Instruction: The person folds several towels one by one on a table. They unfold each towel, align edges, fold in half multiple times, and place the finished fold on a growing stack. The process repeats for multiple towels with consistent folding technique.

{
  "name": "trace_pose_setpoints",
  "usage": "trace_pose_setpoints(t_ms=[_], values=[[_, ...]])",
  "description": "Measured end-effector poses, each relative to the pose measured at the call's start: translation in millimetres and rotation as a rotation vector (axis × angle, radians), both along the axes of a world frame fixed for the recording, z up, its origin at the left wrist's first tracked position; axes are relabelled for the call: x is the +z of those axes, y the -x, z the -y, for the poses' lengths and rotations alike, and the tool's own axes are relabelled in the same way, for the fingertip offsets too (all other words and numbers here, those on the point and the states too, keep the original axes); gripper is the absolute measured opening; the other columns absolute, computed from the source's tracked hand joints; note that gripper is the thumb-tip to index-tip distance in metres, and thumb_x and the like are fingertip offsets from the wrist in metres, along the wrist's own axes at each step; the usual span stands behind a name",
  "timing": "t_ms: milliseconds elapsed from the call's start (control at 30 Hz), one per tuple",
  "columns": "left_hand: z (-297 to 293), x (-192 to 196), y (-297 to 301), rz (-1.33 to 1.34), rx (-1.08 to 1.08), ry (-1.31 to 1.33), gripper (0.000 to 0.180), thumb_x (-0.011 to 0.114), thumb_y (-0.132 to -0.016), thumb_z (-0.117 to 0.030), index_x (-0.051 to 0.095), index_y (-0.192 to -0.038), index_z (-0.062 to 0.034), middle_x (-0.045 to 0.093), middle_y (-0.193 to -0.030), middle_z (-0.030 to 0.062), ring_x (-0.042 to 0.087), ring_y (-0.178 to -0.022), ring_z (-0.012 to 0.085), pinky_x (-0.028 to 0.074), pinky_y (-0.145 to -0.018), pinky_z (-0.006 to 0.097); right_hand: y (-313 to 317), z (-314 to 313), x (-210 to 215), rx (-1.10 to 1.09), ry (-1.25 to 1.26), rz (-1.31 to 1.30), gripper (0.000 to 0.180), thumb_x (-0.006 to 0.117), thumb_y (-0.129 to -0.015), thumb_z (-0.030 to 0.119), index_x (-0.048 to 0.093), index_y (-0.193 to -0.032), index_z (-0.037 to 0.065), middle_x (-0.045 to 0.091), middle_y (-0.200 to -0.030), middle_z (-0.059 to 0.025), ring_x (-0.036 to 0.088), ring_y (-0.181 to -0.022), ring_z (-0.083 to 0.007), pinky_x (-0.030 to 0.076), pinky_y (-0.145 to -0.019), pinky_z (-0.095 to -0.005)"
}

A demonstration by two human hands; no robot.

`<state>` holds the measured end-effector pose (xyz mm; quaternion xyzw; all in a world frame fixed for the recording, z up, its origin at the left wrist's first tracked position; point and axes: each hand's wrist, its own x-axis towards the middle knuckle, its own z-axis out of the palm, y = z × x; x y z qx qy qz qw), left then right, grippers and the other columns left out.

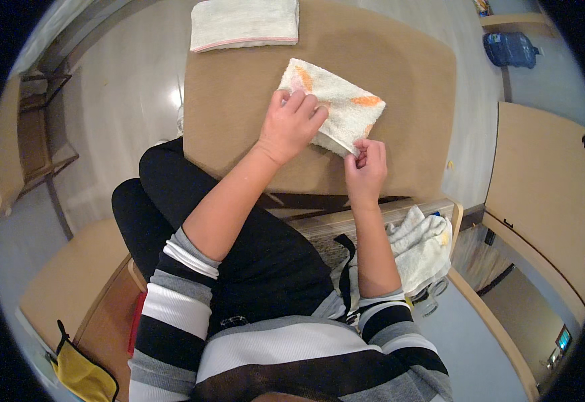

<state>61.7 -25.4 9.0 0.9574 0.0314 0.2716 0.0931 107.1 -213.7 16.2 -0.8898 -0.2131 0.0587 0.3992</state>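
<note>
**Packages and screens in my view**

I see only a few. At the upper right, on the floor beside the table (399,74), a large blue water bottle (510,49) lies on its side, translucent with ribbed walls. Near the top edge, just left of it, sits a small colourful package (483,7), too small for me to make out. At the lower right, a small screen (564,336) glows blue-green in a dark frame.

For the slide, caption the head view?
Left hand presses white orange-patterned terry towel on brown table; right hand pinches its corner.
</note>
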Motion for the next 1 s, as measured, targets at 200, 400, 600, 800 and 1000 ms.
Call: trace_pose_setpoints(t_ms=[200,400,600,800,1000], values=[[8,-1,-2,-0.217,-0.200,0.071,0.014,0.059,-0.072,-0.018,0.060,-0.085,-0.0133,0.054,-0.086,0.0010,0.054,-0.085,0.0190,0.043,-0.077,0.036,4,4,-10,-0.076,0.101,0.086,0.019,0.064,-0.078,-0.001,0.057,-0.096,0.001,0.057,-0.086,-0.0125,0.058,-0.068,-0.0262,0.050,-0.062,-0.0349],[25,0,-8,-0.092,-0.210,0.076,0.018,0.060,-0.074,-0.018,0.064,-0.090,-0.0118,0.058,-0.092,0.0005,0.055,-0.091,0.0175,0.043,-0.079,0.034,4,5,-18,-0.137,-0.034,-0.027,0.017,0.066,-0.082,0.003,0.058,-0.096,0.001,0.061,-0.079,-0.0124,0.060,-0.065,-0.0230,0.050,-0.062,-0.0342],[36,0,-23,-0.171,-0.312,0.086,0.020,0.061,-0.072,-0.022,0.064,-0.089,-0.0118,0.058,-0.089,0.0003,0.055,-0.089,0.0176,0.042,-0.080,0.033,1,8,-14,-0.137,-0.020,-0.069,0.016,0.065,-0.081,0.000,0.059,-0.096,0.002,0.061,-0.077,-0.0119,0.059,-0.063,-0.0228,0.050,-0.062,-0.0337],[47,7,-33,-0.236,-0.344,-0.048,0.015,0.060,-0.072,-0.022,0.061,-0.082,-0.0112,0.056,-0.082,0.0013,0.055,-0.079,0.0188,0.042,-0.073,0.033,1,9,-13,-0.094,-0.001,0.126,0.017,0.063,-0.080,-0.001,0.058,-0.096,0.002,0.062,-0.077,-0.0150,0.062,-0.065,-0.0284,0.051,-0.063,-0.0369],[41,0,-29,0.061,-0.221,0.089,0.011,0.060,-0.072,-0.021,0.057,-0.079,-0.0132,0.052,-0.079,0.0016,0.053,-0.077,0.0185,0.041,-0.067,0.032,4,16,-11,-0.116,0.100,0.054,0.014,0.063,-0.078,0.002,0.056,-0.090,0.005,0.062,-0.073,-0.0135,0.062,-0.062,-0.0313,0.050,-0.059,-0.0405]])
